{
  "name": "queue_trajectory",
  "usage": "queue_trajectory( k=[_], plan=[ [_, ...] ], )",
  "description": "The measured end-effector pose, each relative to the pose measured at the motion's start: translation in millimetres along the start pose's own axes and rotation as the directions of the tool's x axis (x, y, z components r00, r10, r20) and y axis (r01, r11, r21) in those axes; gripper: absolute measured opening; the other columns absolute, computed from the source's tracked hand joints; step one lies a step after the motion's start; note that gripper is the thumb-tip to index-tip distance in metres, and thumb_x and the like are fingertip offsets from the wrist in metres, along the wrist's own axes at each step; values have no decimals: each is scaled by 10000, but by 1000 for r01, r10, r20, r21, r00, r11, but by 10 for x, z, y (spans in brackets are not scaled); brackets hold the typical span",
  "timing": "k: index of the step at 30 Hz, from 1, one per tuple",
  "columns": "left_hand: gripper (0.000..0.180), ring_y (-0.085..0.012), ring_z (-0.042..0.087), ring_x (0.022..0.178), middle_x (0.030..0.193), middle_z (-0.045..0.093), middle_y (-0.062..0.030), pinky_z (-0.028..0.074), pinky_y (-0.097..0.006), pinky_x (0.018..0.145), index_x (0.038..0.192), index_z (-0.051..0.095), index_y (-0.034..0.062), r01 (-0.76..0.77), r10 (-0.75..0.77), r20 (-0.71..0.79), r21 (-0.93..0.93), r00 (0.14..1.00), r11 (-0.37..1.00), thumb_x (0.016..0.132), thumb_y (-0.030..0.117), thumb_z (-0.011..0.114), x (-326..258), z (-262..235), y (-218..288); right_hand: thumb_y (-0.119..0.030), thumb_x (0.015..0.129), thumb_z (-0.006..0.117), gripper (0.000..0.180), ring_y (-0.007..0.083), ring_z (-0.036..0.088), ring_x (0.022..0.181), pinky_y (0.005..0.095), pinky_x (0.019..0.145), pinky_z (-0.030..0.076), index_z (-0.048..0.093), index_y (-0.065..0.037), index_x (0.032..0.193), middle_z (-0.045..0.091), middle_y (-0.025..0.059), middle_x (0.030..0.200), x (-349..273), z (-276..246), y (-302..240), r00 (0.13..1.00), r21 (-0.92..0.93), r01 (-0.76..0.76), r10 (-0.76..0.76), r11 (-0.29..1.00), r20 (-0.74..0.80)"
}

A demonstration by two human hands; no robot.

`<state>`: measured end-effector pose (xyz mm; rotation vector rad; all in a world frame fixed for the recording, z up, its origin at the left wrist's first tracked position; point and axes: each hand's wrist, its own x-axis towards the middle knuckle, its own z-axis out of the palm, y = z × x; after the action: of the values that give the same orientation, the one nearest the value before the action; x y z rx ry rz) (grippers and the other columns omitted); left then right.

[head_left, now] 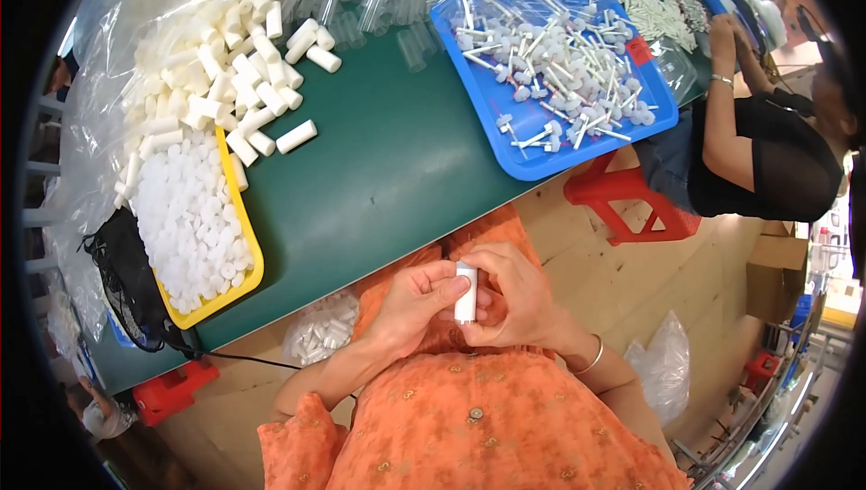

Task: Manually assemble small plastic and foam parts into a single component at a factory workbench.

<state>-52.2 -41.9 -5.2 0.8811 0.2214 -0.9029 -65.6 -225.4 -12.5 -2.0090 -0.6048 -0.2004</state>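
Nothing readable — red tag on tray illegible

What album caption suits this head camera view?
A left hand and a right hand hold a white cylinder beside a green table bearing a yellow plastic tray and a blue plastic tray.

Site: factory assembly workshop. Evidence: beyond the fingers, a green worktable; ahead-left of them, white cylinders in bulk; ahead-right, a blue tray heaped with small pale parts; farther right, another person alongside.
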Motion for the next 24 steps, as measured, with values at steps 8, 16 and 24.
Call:
queue_trajectory(
  k=[8,16,24],
  plan=[
    [297,-162,676,724,765,630,-41,539,-267,583,1180,619,-8,79,-59,-138,140,989,987,941,168,644,-395,-426,106,-135,729,792,395,273,594,949,374,828,490,644,-55,1086,630,92,1025,417,-631,-14,994,-147,45,-30,988,105],
    [403,-261,687,685,842,710,-169,522,-342,620,1124,667,17,429,174,-392,802,903,-417,835,289,735,-1421,-1539,-279,-21,764,703,225,296,545,827,387,715,452,699,-65,984,537,107,813,1015,-1278,794,994,-732,75,7,677,108],
    [92,-306,617,750,785,635,-139,495,-391,670,941,670,2,-44,733,81,997,675,-69,862,36,639,-571,-664,1072,-42,774,708,229,317,520,823,394,730,429,676,-41,1001,510,132,825,920,-1306,740,974,-622,-77,192,779,119]
  ],
)
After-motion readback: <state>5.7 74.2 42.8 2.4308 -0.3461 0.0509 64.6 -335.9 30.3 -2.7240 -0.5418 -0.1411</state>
